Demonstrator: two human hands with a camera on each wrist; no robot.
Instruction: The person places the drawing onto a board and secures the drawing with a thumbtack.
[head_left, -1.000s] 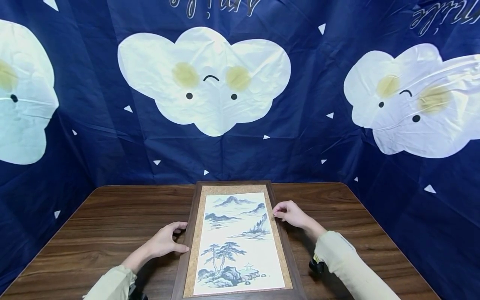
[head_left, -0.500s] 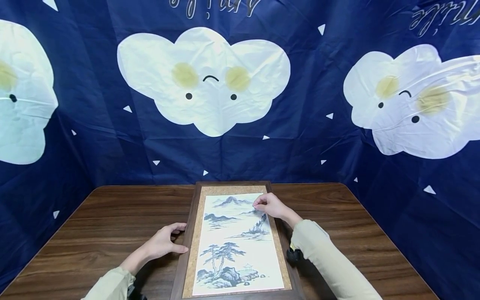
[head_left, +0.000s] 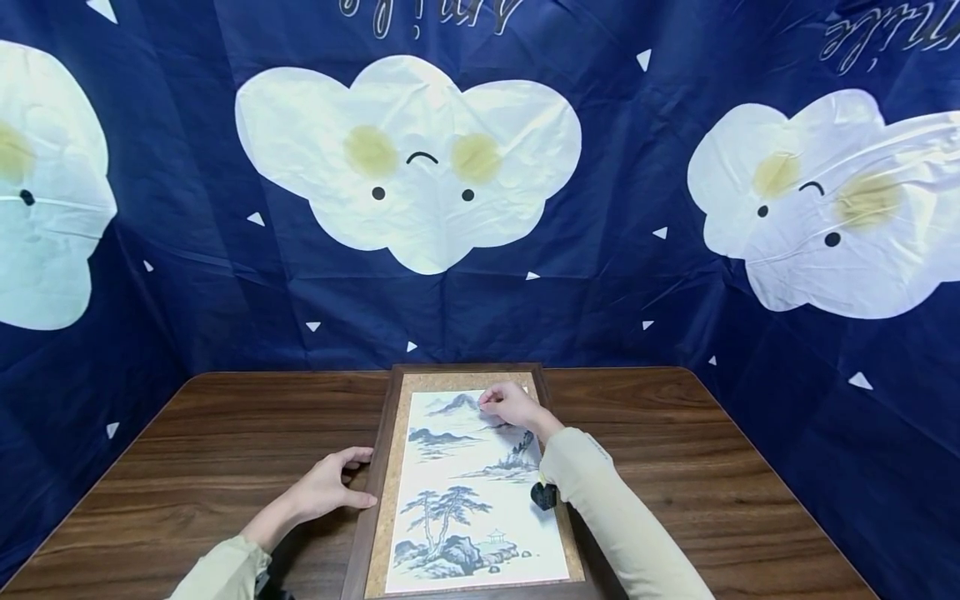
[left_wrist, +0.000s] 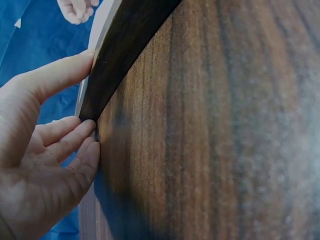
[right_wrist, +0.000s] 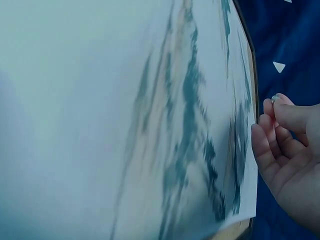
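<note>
A framed cork board (head_left: 450, 380) lies on the table, a sheet with an ink landscape (head_left: 517, 533) upon it. Against the frame's left side rests my left hand (head_left: 326, 486), its thumb and fingers spread apart; the left wrist view shows the fingertips (left_wrist: 86, 131) touching the dark frame edge (left_wrist: 115, 55). My right hand (head_left: 516, 406) is over the upper part of the sheet, thumb and forefinger pinched together. Between those tips a tiny shiny thing (right_wrist: 275, 98), apparently a push pin, shows in the right wrist view; the fingers hide most of it.
The brown wooden table (head_left: 247, 450) extends to both sides of the board. Behind it hangs a dark blue cloth (head_left: 615, 283) with white clouds, just past the table's far edge.
My right hand has moved left, from beside the frame's right edge to above the upper part of the sheet. The left hand has stayed at the frame's left side.
</note>
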